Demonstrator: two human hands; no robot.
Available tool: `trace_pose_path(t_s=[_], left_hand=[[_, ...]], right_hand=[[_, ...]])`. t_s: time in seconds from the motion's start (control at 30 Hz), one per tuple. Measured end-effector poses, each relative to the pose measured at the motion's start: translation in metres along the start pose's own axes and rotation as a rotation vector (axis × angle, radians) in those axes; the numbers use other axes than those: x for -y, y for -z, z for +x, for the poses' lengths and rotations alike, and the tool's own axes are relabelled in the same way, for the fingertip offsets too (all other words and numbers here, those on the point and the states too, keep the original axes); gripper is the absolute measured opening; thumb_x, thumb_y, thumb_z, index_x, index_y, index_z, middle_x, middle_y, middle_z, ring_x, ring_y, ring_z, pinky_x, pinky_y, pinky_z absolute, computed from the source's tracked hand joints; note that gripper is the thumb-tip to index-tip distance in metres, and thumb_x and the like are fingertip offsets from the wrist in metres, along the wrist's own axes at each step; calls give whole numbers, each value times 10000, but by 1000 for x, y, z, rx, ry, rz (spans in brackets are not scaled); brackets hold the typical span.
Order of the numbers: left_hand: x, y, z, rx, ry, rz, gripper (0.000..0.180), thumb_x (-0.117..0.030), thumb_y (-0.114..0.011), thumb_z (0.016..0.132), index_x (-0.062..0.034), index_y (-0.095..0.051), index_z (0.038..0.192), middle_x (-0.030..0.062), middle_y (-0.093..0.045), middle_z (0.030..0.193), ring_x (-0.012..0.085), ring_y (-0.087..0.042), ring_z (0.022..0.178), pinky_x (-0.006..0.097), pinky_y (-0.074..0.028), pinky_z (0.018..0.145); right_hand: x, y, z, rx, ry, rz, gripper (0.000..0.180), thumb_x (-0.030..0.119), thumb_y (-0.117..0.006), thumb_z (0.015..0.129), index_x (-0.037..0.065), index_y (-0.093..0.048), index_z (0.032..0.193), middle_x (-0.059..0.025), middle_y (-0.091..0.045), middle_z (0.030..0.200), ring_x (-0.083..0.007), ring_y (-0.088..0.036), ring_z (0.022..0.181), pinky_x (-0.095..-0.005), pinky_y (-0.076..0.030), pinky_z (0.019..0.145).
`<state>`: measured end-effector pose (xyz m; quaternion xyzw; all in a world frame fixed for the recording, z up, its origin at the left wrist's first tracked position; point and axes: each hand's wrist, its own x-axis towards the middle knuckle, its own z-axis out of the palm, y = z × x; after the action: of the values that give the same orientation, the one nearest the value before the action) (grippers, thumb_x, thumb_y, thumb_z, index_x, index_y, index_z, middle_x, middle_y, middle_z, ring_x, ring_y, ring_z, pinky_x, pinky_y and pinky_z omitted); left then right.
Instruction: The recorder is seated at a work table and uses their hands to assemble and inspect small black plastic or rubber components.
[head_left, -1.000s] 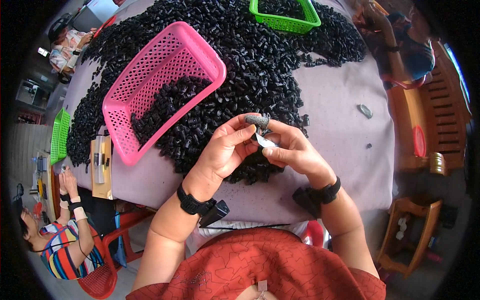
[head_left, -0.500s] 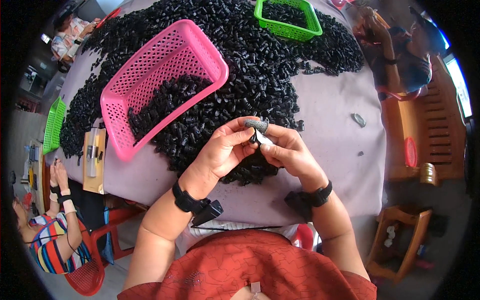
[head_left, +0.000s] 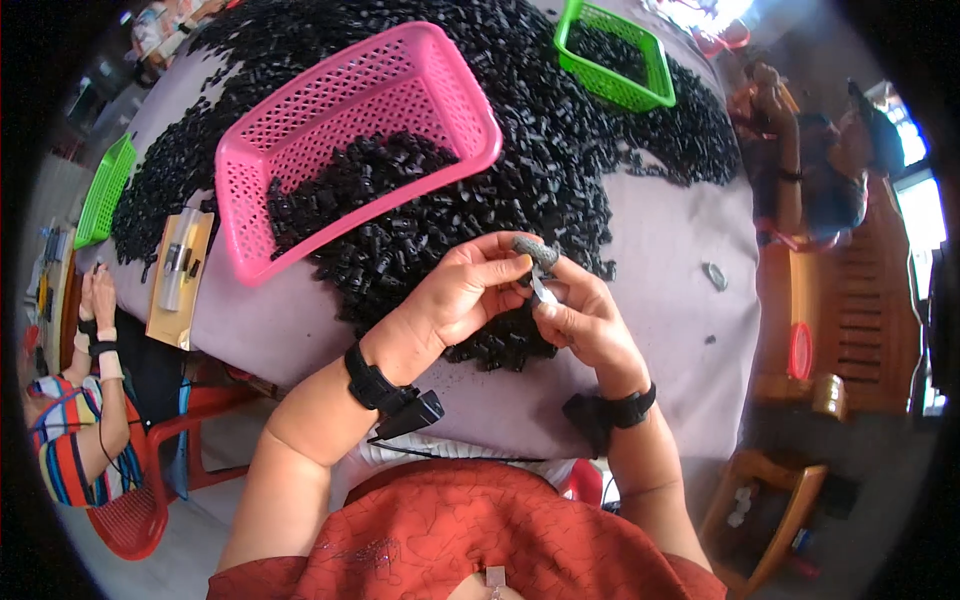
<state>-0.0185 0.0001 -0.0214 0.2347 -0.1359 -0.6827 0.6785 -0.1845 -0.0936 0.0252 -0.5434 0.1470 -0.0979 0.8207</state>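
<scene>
Over the front of a heap of small black plastic parts, my two hands meet fingertip to fingertip. My left hand is closed, pinching a small black plastic part mostly hidden by the fingers. Closed too, my right hand grips a small knife-like tool with a pale, narrow blade against the part; its handle is covered by the hand. A grey textured finger wrap covers my right index fingertip. Black bands sit on both wrists.
A pink basket partly filled with black parts lies tilted on the heap. One green basket stands at far right, another at left. Near the left edge is a wooden board with a clear tube. Other people sit around the cloth-covered table.
The view has shifted, so the baskets and table sit differently in the picture. My hands stay together, and the pale blade now shows more upright between the fingers.
</scene>
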Motion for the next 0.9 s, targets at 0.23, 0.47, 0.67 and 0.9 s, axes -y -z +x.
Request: trace_pose_path(t_s=[0.23, 0.47, 0.67, 0.9], left_hand=[[7, -2, 4, 5, 20, -8, 270, -80, -617, 925, -75, -612, 1194, 21, -652, 1048, 112, -629, 868, 253, -541, 781], [4, -6, 5, -45, -6, 41, 248, -81, -618, 923, -83, -620, 1172, 25, -656, 1061, 117, -634, 899, 270, -540, 820], [0, -5, 4, -34, 8, 46, 246, -79, -620, 923, -82, -621, 1169, 18, -653, 1039, 113, -626, 877, 276, -540, 814], [-6, -19, -3, -40, -37, 160, 270, -76, -632, 916, -70, -606, 1185, 9, -651, 1011, 95, -628, 798, 233, -545, 715]], right_hand=[[-3, 3, -5, -57, 38, -39, 545, 73, -570, 931, 46, -396, 1447, 61, -460, 750, -24, -364, 561, -178, -279, 477], [-2, 3, -4, -40, 56, -44, 566, 98, -610, 927, 54, -394, 1448, 49, -524, 803, -20, -378, 571, -170, -288, 477], [-1, 4, -3, -17, 34, -39, 565, 108, -606, 932, 49, -384, 1448, 52, -495, 754, -21, -384, 566, -173, -301, 477], [-7, 6, -6, -56, 85, -46, 517, 119, -589, 937, 38, -427, 1421, 53, -479, 719, -27, -383, 552, -179, -298, 469]])
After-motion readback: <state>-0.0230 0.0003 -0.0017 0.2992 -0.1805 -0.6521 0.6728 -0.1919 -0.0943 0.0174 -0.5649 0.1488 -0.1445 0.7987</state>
